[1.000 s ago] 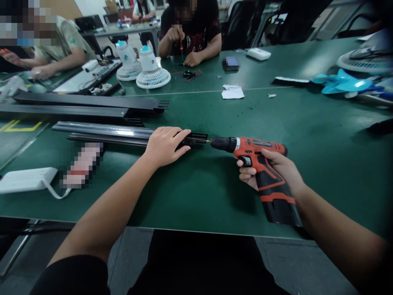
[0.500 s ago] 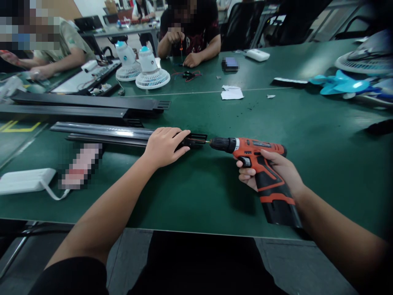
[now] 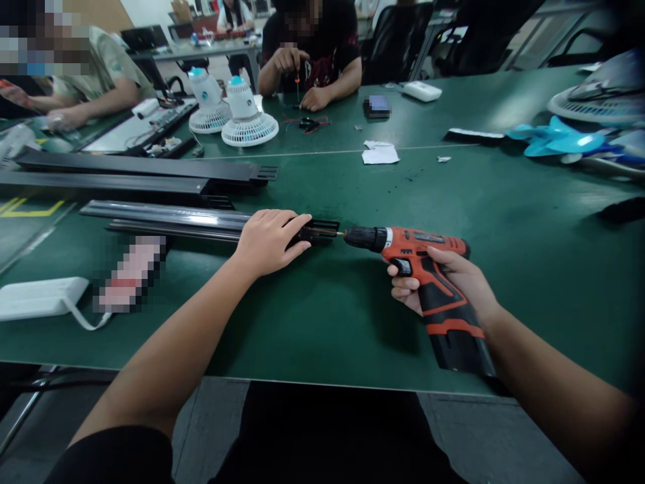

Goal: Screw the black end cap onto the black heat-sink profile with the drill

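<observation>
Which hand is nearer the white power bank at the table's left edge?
Left. The left hand presses the rail, right of the power bank; the right hand holds the drill farther right.

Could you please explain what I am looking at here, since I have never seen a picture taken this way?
The picture comes from a camera worn on a person's head, looking forward and down, so the two bare arms reaching in from the bottom are that person's own. The left hand presses down on the end of a long black rail lying on the green table. The right hand grips an orange and black cordless drill, its tip against the rail's end. More black rails, a white power bank, two small white fans and scraps of paper lie farther off. Across the table other people work; one person's hand rests near some wires.
</observation>
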{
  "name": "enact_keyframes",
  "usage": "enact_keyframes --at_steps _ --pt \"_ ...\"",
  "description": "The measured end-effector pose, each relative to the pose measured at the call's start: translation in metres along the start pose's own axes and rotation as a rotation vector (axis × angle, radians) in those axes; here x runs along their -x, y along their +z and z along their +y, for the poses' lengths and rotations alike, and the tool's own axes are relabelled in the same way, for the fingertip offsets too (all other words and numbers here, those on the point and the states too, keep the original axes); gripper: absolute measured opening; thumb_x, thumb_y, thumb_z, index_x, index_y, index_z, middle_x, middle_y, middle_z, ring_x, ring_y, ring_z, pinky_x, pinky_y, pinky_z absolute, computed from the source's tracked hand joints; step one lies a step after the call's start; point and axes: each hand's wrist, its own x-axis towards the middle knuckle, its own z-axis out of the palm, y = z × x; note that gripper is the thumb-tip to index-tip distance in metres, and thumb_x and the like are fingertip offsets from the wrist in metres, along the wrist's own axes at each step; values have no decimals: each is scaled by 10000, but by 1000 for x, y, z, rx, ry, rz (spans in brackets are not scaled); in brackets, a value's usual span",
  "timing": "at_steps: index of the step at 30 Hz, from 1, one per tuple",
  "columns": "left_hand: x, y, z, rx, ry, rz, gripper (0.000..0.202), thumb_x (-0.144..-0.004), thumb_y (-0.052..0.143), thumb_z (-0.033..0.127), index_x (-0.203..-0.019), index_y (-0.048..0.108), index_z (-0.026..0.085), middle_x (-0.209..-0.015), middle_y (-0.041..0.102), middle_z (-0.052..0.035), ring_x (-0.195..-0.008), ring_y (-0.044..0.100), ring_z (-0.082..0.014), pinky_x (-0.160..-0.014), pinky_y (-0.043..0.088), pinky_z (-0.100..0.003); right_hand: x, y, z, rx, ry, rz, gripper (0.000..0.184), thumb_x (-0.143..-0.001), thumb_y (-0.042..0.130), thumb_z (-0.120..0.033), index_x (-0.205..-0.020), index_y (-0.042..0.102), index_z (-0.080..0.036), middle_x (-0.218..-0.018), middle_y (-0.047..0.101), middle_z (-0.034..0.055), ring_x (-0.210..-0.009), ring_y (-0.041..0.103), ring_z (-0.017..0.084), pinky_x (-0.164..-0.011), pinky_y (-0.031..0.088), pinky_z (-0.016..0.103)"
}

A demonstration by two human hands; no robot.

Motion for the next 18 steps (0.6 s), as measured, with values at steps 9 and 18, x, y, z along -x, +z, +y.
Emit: enact_keyframes --at_steps 9,18 --pt "0 0 0 -9 12 13 469 -1040 546 470 -1389 647 173 -1250 742 -121 -1138 702 -320 -976 517 -476 0 0 0 23 1 11 399 -887 624 -388 -1200 701 -152 -915 695 116 -606 503 134 -600 562 284" --pt "0 0 0 -21 14 16 458 -1045 545 472 -1387 640 183 -1255 741 -111 -1140 698 -310 -975 510 -460 0 1 -1 4 14 17 372 -885 601 -381 -1175 680 -161 -916 691 116 -589 514 137 -585 573 294"
